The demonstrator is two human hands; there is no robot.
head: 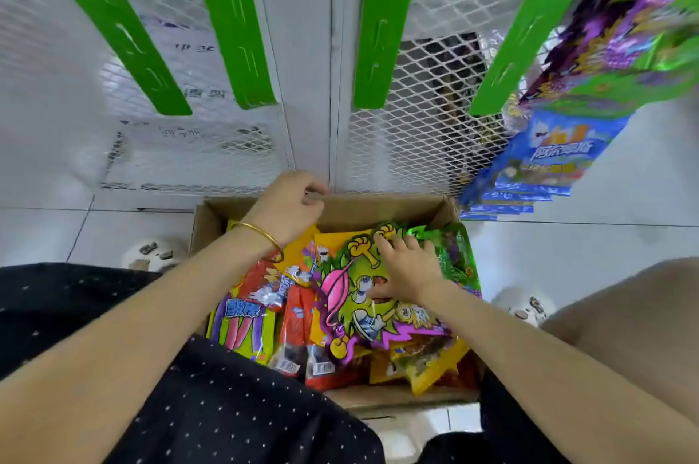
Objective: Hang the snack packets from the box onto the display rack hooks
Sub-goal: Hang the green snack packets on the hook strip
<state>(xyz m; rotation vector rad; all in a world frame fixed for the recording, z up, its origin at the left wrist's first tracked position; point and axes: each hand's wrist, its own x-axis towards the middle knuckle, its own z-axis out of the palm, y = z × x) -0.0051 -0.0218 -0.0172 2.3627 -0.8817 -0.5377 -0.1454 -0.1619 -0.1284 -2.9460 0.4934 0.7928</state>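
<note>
A cardboard box (351, 212) on the floor is full of bright snack packets. On top lies a large yellow-green cartoon packet (355, 297). My right hand (406, 268) rests on its upper right part, thumb curled at the packet's face and fingers spread over its top edge. My left hand (289, 206) hovers over the box's far left side with fingers loosely curled, holding nothing. Four green hanging strips (234, 20) hang on the white mesh rack (427, 145). The far right strip (525, 32) carries purple-green packets (628, 36) and blue packets (544, 161).
Red packets (302, 331) and a yellow-purple packet (242, 327) fill the box's left side. My knees in dark dotted fabric (212, 395) press against the box's near edge. White tiled floor surrounds the box. Two small white round objects (153, 255) lie beside it.
</note>
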